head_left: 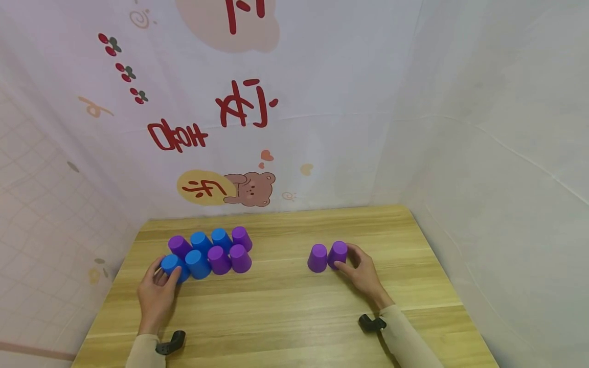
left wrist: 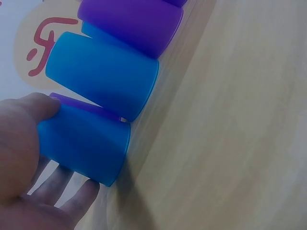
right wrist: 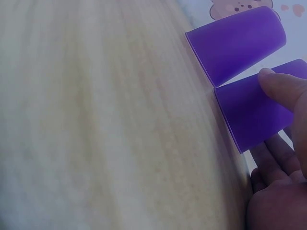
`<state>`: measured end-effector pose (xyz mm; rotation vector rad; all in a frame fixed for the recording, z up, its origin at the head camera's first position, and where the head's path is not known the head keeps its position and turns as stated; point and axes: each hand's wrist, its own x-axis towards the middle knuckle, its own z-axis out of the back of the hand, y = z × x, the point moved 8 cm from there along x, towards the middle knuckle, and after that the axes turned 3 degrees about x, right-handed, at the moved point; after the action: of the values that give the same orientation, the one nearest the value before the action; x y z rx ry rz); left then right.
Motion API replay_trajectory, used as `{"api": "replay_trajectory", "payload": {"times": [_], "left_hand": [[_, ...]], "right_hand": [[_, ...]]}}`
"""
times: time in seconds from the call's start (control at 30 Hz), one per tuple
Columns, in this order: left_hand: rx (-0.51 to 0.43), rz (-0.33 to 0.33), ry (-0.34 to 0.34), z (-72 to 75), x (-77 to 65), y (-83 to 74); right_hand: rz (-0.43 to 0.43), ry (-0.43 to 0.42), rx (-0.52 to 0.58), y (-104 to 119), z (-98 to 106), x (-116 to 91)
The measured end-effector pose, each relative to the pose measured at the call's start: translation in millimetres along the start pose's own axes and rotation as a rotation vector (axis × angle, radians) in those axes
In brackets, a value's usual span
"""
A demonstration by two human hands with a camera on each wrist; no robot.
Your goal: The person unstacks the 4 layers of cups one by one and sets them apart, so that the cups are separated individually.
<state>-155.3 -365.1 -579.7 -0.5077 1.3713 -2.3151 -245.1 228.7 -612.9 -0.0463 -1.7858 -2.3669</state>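
At the left end of two rows of upside-down cups, my left hand (head_left: 156, 294) grips a blue cup (head_left: 172, 267), thumb on its near side and fingers around the far side. Beside it in the front row stand another blue cup (head_left: 198, 265) and two purple cups, one of them this purple cup (head_left: 219, 260). On the right, my right hand (head_left: 361, 271) holds a purple cup (right wrist: 254, 108) between thumb and fingers. A second upside-down purple cup (head_left: 317, 258) stands close against its left side.
The back row holds a purple cup (head_left: 178, 246), a blue cup (head_left: 201, 242), another blue cup (head_left: 221, 238) and a purple cup (head_left: 241, 238). All stand on a wooden table (head_left: 276, 317). A printed white cloth (head_left: 331, 128) hangs behind it.
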Motion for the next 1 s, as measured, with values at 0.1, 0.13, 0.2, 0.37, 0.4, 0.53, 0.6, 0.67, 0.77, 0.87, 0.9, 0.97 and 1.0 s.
{"api": "replay_trajectory", "payload": {"times": [0.1, 0.13, 0.2, 0.37, 0.4, 0.53, 0.6, 0.67, 0.77, 0.87, 0.9, 0.97, 1.0], "left_hand": [[-0.001, 0.006, -0.001, 0.1, 0.1, -0.3], [-0.001, 0.009, -0.001, 0.1, 0.0, -0.2], [0.0, 0.015, 0.0, 0.0, -0.1, 0.3], [0.004, 0.019, -0.001, 0.1, -0.2, 0.6], [0.004, 0.019, 0.0, 0.2, -0.3, 0.4], [0.007, 0.028, 0.015, -0.1, -1.2, 0.7], [0.002, 0.037, 0.029, -0.8, -1.9, 1.5], [-0.001, 0.045, 0.038, -1.3, -2.6, 2.2], [-0.003, 0.049, 0.049, -1.6, -3.5, 2.5], [0.014, 0.044, 0.06, -1.2, -3.9, 1.6], [0.019, 0.044, 0.067, -1.1, -4.3, 1.0], [0.029, 0.044, 0.078, -0.7, -5.2, -0.5], [0.031, 0.045, 0.084, -0.7, -5.6, -1.7]], "right_hand": [[-0.003, 0.002, -0.001, 0.7, 0.1, 0.1], [-0.004, 0.002, -0.003, 0.9, 0.1, 0.2], [-0.007, 0.002, -0.003, 1.2, 0.1, 0.3], [-0.007, 0.001, -0.012, 1.1, 0.2, 0.4], [-0.007, 0.0, -0.012, 0.8, 0.2, 0.4], [-0.004, -0.001, -0.009, 0.1, 0.2, 0.4], [-0.002, -0.001, -0.001, -0.2, 0.2, 0.5], [0.001, 0.0, 0.001, -0.4, 0.1, 0.6], [0.003, -0.005, 0.0, -0.4, 0.6, 1.0], [0.003, -0.008, 0.0, -0.2, 0.9, 1.3], [0.002, -0.008, 0.002, -0.1, 1.0, 1.3], [0.001, -0.009, 0.006, 0.2, 1.1, 1.3], [0.001, -0.008, 0.007, 0.5, 1.1, 1.4]]}}
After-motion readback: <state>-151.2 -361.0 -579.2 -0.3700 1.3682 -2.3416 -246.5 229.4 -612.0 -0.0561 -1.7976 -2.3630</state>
